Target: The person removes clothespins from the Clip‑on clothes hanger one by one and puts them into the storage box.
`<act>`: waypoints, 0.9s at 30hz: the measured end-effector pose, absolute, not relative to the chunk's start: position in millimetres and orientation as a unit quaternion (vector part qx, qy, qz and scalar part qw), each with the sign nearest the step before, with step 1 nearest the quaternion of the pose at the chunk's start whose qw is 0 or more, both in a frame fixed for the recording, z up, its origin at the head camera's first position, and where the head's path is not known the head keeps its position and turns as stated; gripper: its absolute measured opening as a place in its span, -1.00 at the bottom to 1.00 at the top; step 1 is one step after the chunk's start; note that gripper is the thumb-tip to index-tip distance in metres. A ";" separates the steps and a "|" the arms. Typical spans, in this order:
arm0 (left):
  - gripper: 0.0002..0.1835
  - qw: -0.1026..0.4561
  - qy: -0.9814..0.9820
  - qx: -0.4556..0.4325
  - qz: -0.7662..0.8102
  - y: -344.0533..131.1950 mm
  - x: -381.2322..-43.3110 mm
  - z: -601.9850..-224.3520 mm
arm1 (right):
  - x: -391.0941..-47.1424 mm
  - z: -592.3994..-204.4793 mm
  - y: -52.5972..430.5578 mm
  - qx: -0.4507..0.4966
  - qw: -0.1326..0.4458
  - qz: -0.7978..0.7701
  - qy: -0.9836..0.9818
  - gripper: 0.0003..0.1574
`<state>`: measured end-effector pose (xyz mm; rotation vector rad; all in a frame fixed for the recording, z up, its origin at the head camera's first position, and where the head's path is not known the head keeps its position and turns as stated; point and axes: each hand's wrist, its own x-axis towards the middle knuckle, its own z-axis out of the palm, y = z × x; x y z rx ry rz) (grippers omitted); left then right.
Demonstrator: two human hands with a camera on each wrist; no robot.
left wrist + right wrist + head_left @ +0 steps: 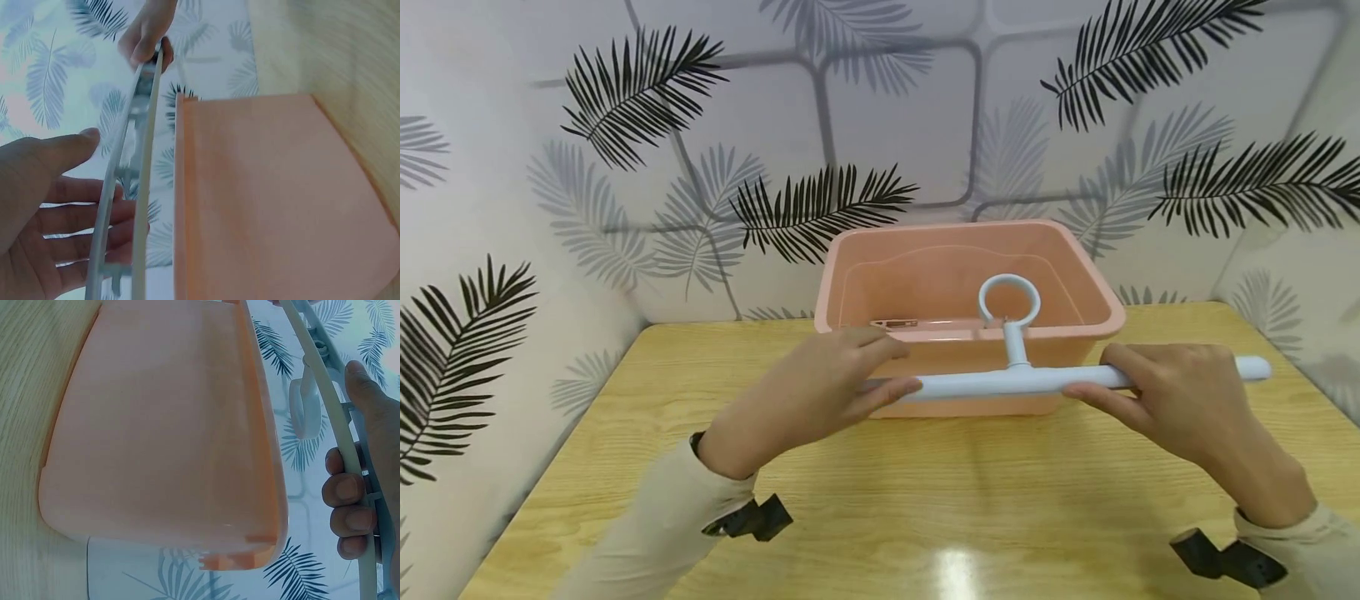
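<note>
With the left hand [820, 387] and right hand [1165, 392] pinching the pale-blue plastic ring-topped bar [1000, 381] level before the pink plastic tub [1097, 321], steady, even grips seem best.

Right hand [369, 487] grips the pale bar [331, 406] beside the pink tub [162, 425].

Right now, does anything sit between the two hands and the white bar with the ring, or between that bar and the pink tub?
Nothing visible does. The left hand and right hand already hold the white bar at its ends, just above the pink tub's near rim.
</note>
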<state>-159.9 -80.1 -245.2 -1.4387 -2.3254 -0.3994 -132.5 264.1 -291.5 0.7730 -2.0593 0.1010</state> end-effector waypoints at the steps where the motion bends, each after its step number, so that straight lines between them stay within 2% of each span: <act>1: -0.72 0.196 -0.825 -0.512 -0.134 -80.2 -154.8 -247.2 | -132.0 -290.7 263.5 0.314 0.452 0.040 -0.834 -0.26; 8: -0.73 0.235 -0.829 -0.494 -0.116 -83.6 -134.2 -258.7 | -125.6 -284.6 254.6 0.314 0.456 0.042 -0.831 -0.24; 19: -0.80 0.253 -0.808 -0.517 -0.126 -80.1 -124.5 -266.7 | -105.4 -281.4 247.0 0.301 0.476 0.044 -0.825 -0.23; 27: -0.87 0.249 -0.803 -0.506 -0.192 -90.7 -118.5 -270.3 | -105.5 -284.9 244.5 0.366 0.433 0.106 -0.817 -0.31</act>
